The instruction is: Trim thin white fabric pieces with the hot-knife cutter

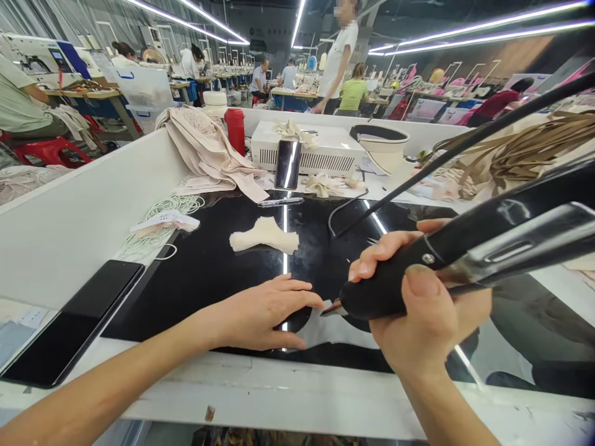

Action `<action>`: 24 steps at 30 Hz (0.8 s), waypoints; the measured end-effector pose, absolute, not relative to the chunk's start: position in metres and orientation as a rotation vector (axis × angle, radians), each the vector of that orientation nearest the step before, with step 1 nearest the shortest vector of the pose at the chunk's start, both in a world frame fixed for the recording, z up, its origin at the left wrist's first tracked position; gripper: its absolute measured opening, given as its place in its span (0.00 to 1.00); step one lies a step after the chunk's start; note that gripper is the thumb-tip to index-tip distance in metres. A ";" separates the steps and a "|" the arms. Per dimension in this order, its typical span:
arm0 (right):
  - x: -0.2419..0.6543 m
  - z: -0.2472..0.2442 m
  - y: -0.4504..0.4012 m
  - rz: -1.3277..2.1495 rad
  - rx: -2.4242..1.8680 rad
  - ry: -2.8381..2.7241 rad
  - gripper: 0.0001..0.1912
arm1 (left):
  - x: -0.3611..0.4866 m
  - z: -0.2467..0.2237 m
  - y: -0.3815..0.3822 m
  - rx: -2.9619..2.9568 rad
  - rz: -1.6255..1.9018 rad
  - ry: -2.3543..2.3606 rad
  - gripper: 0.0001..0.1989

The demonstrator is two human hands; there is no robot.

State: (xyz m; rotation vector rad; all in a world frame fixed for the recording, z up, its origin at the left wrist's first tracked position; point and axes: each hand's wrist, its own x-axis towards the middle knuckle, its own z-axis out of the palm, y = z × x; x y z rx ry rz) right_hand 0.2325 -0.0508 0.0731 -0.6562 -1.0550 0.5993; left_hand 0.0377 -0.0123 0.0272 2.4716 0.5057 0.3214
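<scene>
My right hand (pixel 425 310) is wrapped round a black corded handheld tool (pixel 465 248) with a long metal lever along its side. The thumb presses near the lever's front end. Its pointed metal tip (pixel 333 308) is aimed down and left, at a thin white piece (pixel 341 331) lying on the glossy black work surface. I cannot make out whether tip and piece touch. My left hand (pixel 264 313) lies palm down with fingers apart, its index finger and thumb at the left end of that piece. Farther back rests a shaped cream fabric piece (pixel 264 235).
The tool's black cord (pixel 418 179) crosses at right. Behind stand a white vented box (pixel 311 152), an upright phone (pixel 287 164), a red bottle (pixel 235 131) and piled fabric (pixel 209 148). Tweezers (pixel 280 202) lie ahead; another phone (pixel 74 322) is left. Co-workers sit beyond.
</scene>
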 end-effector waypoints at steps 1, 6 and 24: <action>0.231 0.072 -0.050 0.606 -0.650 -1.053 0.20 | 0.037 0.027 -0.012 2.457 0.314 0.505 0.32; 0.228 0.066 -0.048 0.597 -0.638 -1.047 0.21 | 0.037 0.025 -0.012 2.395 0.303 0.505 0.35; 0.226 0.067 -0.053 0.660 -0.621 -1.006 0.19 | 0.042 0.018 -0.014 2.447 0.321 0.533 0.40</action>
